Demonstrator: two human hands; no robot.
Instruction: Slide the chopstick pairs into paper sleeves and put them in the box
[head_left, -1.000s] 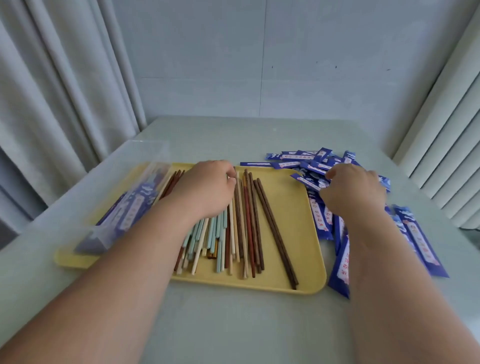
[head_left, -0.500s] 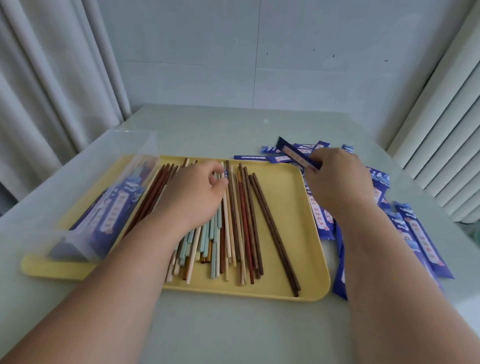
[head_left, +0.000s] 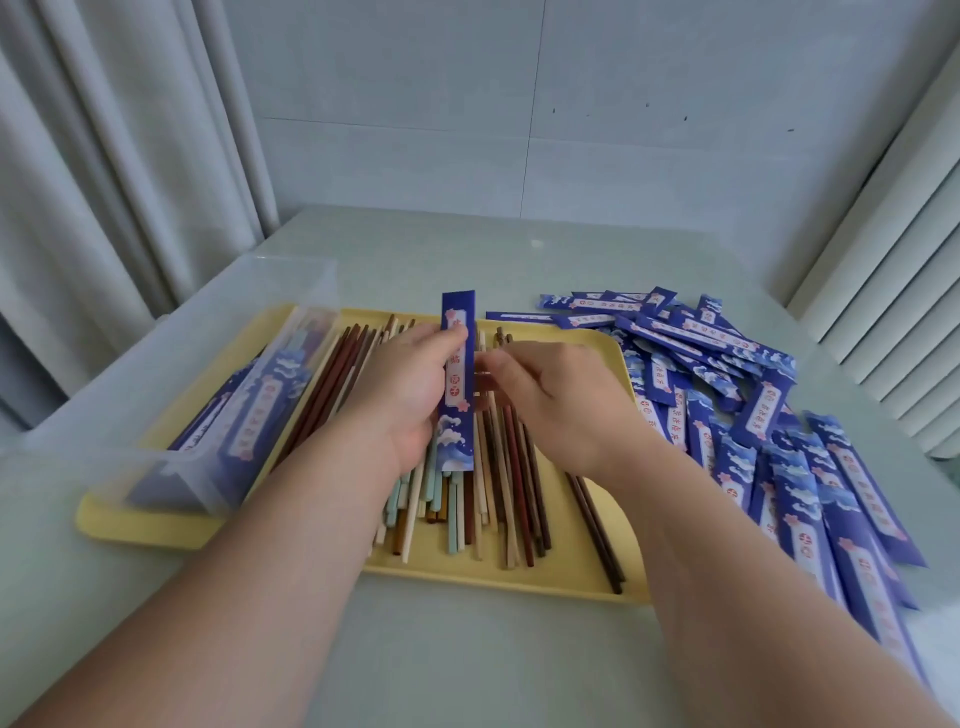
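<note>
Your left hand (head_left: 405, 389) grips the paper sleeve (head_left: 460, 431), long axis pointing away from you, above parallel chopsticks (head_left: 511, 467). Your right hand (head_left: 561, 400) sits just right of it; its grip is unclear.

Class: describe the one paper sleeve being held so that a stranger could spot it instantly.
Find the yellow tray of loose chopsticks. Above its middle, the left hand grips one blue sleeve. Unlike the heap of sleeves right of the tray, it is held up alone.
</note>
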